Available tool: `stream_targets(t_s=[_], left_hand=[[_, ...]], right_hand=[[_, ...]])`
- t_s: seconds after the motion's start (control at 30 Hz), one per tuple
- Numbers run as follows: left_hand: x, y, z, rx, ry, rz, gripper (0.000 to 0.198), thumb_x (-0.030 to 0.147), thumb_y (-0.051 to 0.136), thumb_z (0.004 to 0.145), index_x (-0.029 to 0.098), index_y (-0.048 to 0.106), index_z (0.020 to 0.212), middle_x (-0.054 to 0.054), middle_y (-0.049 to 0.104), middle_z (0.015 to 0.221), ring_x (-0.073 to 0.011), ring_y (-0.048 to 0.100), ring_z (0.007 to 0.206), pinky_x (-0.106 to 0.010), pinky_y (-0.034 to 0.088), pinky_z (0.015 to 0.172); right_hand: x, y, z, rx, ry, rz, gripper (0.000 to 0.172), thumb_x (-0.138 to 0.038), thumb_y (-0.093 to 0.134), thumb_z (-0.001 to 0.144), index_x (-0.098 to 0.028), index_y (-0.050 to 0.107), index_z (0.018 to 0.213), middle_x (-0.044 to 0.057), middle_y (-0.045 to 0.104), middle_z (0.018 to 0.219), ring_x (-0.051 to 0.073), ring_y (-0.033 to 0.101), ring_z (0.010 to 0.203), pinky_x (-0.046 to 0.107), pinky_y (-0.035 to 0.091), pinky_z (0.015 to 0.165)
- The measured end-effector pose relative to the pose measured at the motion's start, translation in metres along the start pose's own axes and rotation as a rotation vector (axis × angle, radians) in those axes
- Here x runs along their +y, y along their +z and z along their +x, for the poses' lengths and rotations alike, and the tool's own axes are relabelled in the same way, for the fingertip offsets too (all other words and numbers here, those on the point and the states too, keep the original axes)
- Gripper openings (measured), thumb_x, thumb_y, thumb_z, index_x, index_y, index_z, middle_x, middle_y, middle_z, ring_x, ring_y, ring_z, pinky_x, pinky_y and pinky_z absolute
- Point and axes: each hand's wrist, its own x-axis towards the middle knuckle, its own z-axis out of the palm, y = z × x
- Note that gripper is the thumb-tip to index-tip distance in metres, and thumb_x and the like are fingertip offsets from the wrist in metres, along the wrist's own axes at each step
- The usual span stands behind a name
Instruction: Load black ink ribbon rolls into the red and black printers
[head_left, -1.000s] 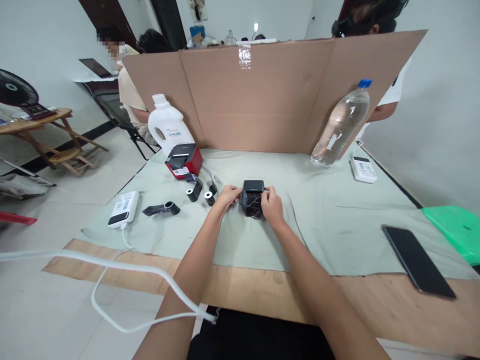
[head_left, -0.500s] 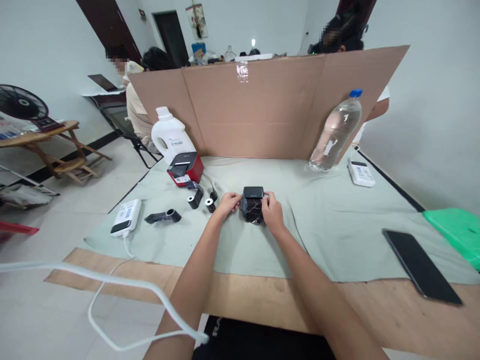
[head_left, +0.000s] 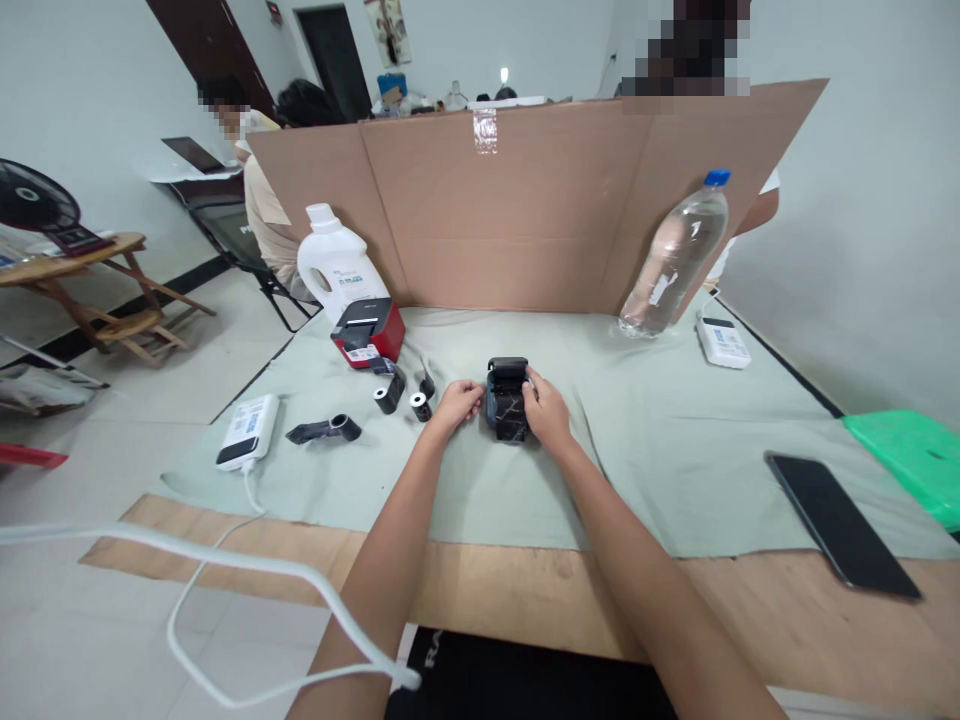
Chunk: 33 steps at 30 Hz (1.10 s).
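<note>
Pale cloth (head_left: 480,500) covers the bench (head_left: 510,590); the right hand (head_left: 549,412) clamps fingers on the black device (head_left: 510,398); the left hand (head_left: 456,405), fingers together, sits just left

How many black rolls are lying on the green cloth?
3. One black roll lies in front of the red box, a second roll sits right of it, nearer the left hand, and a third roll lies farther left, partly unrolled. More could be hidden.

The device (head_left: 508,396) looks plastic, the cloth (head_left: 675,430) matt and creased, the clear bottle (head_left: 675,260) glossy.
</note>
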Motion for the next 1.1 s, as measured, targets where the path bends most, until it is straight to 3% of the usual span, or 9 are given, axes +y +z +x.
stream_targets(t_s=[0.1,0.27,0.47,0.57,0.67,0.73,0.83,0.97,1.1], left_hand=[[-0.003,0.000,0.002,-0.001,0.000,0.004,0.027,0.019,0.058,0.094,0.018,0.053,0.067,0.007,0.049,0.050,-0.0045,0.041,0.036,-0.018,0.027,0.036],[-0.006,0.001,0.005,0.004,0.007,0.007,0.028,0.027,0.063,0.093,0.019,0.053,0.068,0.007,0.049,0.050,-0.0047,0.039,0.035,-0.018,0.027,0.037],[-0.011,0.001,0.006,0.007,0.057,0.013,0.025,0.025,0.060,0.091,0.019,0.053,0.069,0.006,0.050,0.050,-0.0062,0.041,0.037,-0.019,0.028,0.038],[-0.016,0.002,0.007,0.047,0.146,0.032,0.021,0.026,0.059,0.089,0.019,0.055,0.070,0.007,0.050,0.051,-0.0073,0.043,0.040,-0.019,0.032,0.042],[-0.020,0.003,0.007,0.102,0.260,0.084,0.020,0.029,0.059,0.087,0.020,0.055,0.070,0.006,0.051,0.051,-0.0087,0.044,0.043,-0.020,0.035,0.045],[-0.022,0.004,0.007,0.113,0.295,0.100,0.020,0.031,0.058,0.086,0.020,0.055,0.070,0.006,0.052,0.052,-0.0096,0.045,0.045,-0.021,0.035,0.046],[-0.022,0.004,0.007,0.118,0.307,0.102,0.021,0.033,0.057,0.086,0.021,0.054,0.070,0.006,0.052,0.054,-0.0106,0.045,0.047,-0.022,0.035,0.049],[-0.019,0.005,0.005,0.131,0.309,0.125,0.020,0.031,0.057,0.085,0.021,0.054,0.069,0.006,0.052,0.055,-0.0116,0.046,0.052,-0.023,0.036,0.053],[-0.015,0.004,0.001,0.136,0.316,0.134,0.019,0.029,0.056,0.086,0.020,0.055,0.069,0.005,0.053,0.057,-0.0123,0.048,0.056,-0.023,0.037,0.057]], right_hand=[[0.001,-0.004,0.011,-0.083,0.035,-0.061,0.052,-0.040,0.037,0.103,-0.025,0.056,0.149,0.010,0.069,0.136,0.028,0.064,0.125,0.041,0.047,0.109],[0.008,-0.006,0.024,-0.141,0.155,-0.061,0.056,-0.043,0.041,0.103,-0.020,0.054,0.152,0.014,0.072,0.129,0.030,0.067,0.117,0.043,0.050,0.105],[0.014,-0.011,0.024,-0.064,0.045,0.068,0.047,-0.036,0.047,0.095,-0.019,0.069,0.133,0.008,0.076,0.102,0.021,0.067,0.088,0.033,0.052,0.087],[0.006,-0.019,0.031,-0.032,-0.015,0.003,0.040,-0.038,0.052,0.091,-0.018,0.077,0.115,0.005,0.071,0.083,0.020,0.062,0.076,0.030,0.049,0.077],[-0.010,-0.024,0.047,-0.100,-0.021,-0.130,0.031,-0.043,0.060,0.089,-0.019,0.077,0.100,0.002,0.066,0.074,0.019,0.059,0.071,0.029,0.046,0.072],[-0.021,-0.026,0.056,-0.199,0.001,-0.242,0.031,-0.041,0.061,0.091,-0.019,0.076,0.106,0.004,0.069,0.078,0.020,0.062,0.076,0.030,0.047,0.075],[-0.030,-0.030,0.063,-0.355,0.030,-0.384,0.043,-0.040,0.062,0.093,-0.015,0.070,0.127,0.013,0.074,0.107,0.025,0.067,0.098,0.033,0.050,0.089],[-0.031,-0.040,0.067,-0.584,-0.036,-0.380,0.067,-0.038,0.075,0.086,-0.017,0.058,0.148,0.020,0.054,0.147,0.029,0.062,0.127,0.036,0.046,0.109],[-0.036,-0.042,0.083,-0.642,-0.242,-0.354,0.051,-0.027,0.076,0.085,-0.022,0.069,0.135,0.014,0.060,0.142,0.029,0.062,0.128,0.038,0.045,0.112]])
